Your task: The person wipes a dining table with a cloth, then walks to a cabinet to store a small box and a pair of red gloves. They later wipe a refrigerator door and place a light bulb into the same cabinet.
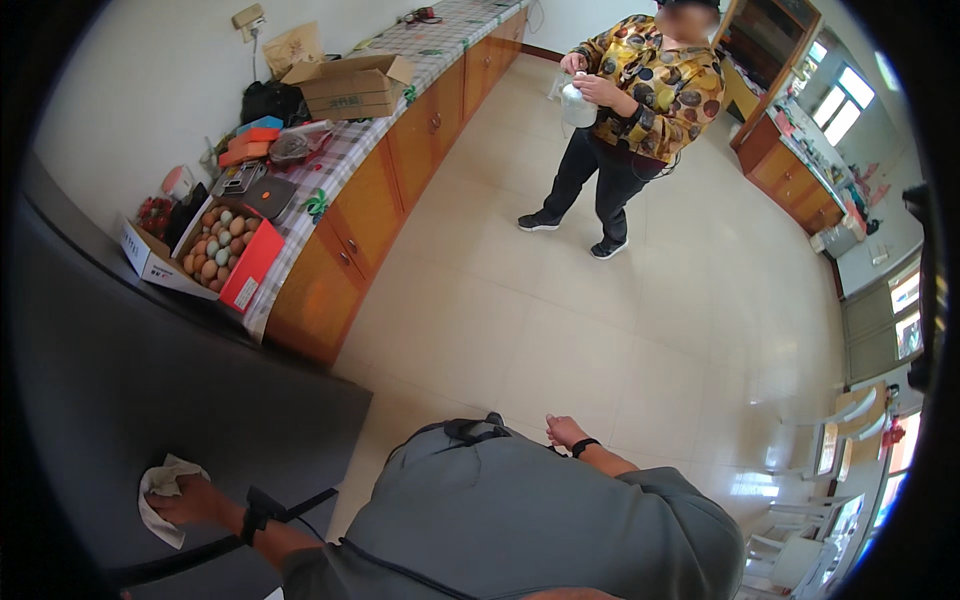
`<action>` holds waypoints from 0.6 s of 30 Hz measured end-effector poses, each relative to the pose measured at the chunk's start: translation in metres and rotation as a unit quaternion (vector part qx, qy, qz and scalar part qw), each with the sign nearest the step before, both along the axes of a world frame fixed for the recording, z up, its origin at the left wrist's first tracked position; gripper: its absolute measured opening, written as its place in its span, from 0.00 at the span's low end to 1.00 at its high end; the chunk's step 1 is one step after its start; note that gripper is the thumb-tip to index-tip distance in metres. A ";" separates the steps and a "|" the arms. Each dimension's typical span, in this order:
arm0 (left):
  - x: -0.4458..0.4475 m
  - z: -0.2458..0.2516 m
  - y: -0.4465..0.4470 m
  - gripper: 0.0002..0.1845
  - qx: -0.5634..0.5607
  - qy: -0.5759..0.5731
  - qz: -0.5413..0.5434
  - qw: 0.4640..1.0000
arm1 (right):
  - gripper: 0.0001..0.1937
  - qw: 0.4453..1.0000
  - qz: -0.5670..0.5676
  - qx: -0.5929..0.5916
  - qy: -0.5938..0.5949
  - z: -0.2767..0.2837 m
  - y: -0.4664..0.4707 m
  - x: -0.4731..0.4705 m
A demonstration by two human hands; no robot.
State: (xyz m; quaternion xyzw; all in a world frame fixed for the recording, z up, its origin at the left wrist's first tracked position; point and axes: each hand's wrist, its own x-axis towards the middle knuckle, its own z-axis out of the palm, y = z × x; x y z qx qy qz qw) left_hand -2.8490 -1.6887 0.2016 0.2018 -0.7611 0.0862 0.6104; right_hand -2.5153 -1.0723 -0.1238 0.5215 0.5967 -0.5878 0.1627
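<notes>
My left hand (184,501) presses a crumpled white cloth (166,529) against a large dark grey panel (247,420), which looks like part of a refrigerator. Its fingers are bunched over the cloth and partly hidden by it. A black strap with a small device sits on the left wrist. My right hand (568,431) hangs in front of my body, over the tiled floor. Its fingers are curled in, and nothing shows in them. A black band circles that wrist.
An egg-filled red and white box (259,262) stands on the long counter (337,161) beyond the panel. Behind it are a scale (268,199) and an open cardboard carton (349,94). Another person (645,97) stands ahead, holding a translucent bottle (579,109). White chairs (806,510) are at right.
</notes>
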 end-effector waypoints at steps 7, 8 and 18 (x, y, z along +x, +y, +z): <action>0.006 0.007 0.015 0.26 0.020 -0.014 -0.021 0.999 | 0.22 0.999 0.003 -0.039 0.000 0.010 0.001 -0.003; 0.006 0.007 0.017 0.26 -0.012 0.001 -0.028 1.000 | 0.22 0.999 0.009 -0.043 -0.005 0.011 0.002 -0.003; 0.007 0.010 0.026 0.25 0.053 -0.037 -0.004 0.998 | 0.23 0.999 0.015 -0.038 -0.014 0.014 0.008 -0.007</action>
